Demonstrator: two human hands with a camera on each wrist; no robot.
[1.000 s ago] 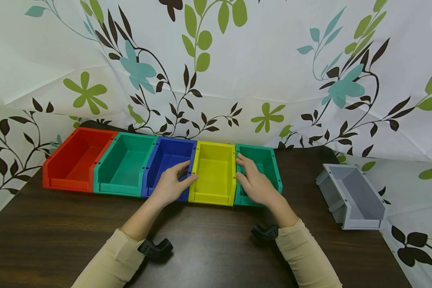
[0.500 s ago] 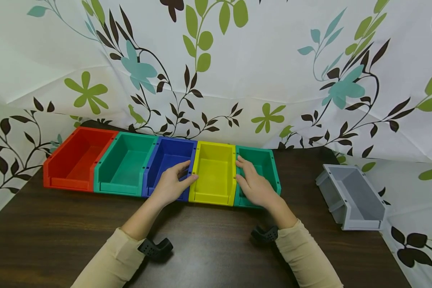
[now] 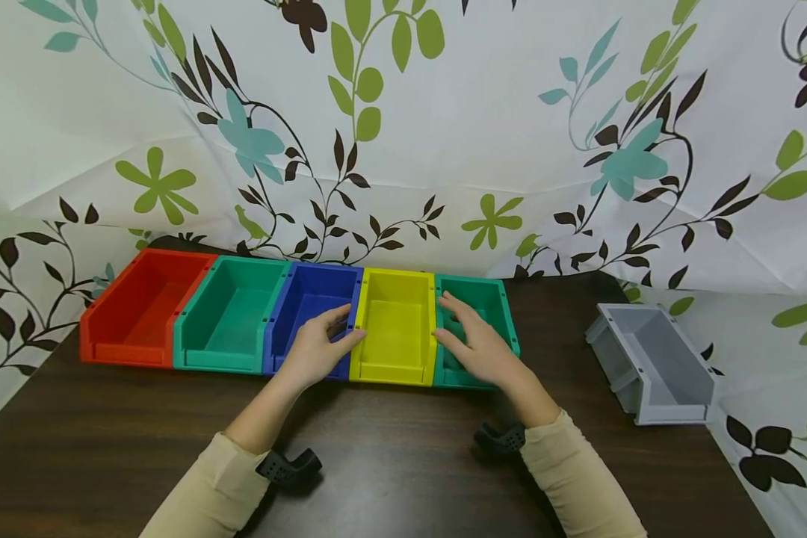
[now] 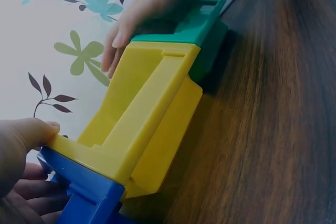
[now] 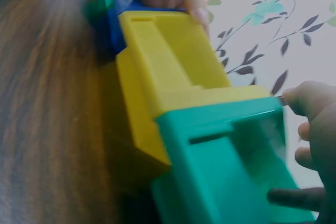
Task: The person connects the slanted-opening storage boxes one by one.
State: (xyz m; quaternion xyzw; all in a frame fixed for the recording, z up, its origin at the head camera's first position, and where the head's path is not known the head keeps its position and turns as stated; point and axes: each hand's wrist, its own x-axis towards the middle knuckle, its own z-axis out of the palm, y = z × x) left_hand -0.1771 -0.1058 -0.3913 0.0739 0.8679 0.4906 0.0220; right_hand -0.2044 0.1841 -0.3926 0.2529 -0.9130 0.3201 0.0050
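Observation:
In the head view, a yellow bin (image 3: 395,325) stands between a blue bin (image 3: 309,299) and a green bin (image 3: 477,295). My left hand (image 3: 312,347) pinches the side where blue and yellow meet. Its thumb (image 4: 37,132) lies on the yellow rim, and its other fingers reach into the blue bin. Across the yellow bin, my right hand (image 3: 480,347) grips the side shared with the green bin. The thumb (image 5: 296,98) is at the joined rims, with the other fingers over the green bin, partly hiding its inside.
A red bin (image 3: 144,306) and another green bin (image 3: 232,321) continue the row at the left. Apart at the right stands a grey bin (image 3: 672,359) on the dark wooden table (image 3: 390,463). A leaf-patterned cloth (image 3: 417,149) hangs behind the row.
The right-hand green bin has shifted slightly left against the yellow one, with my right hand. My left hand keeps its hold. The head view has tilted a little.

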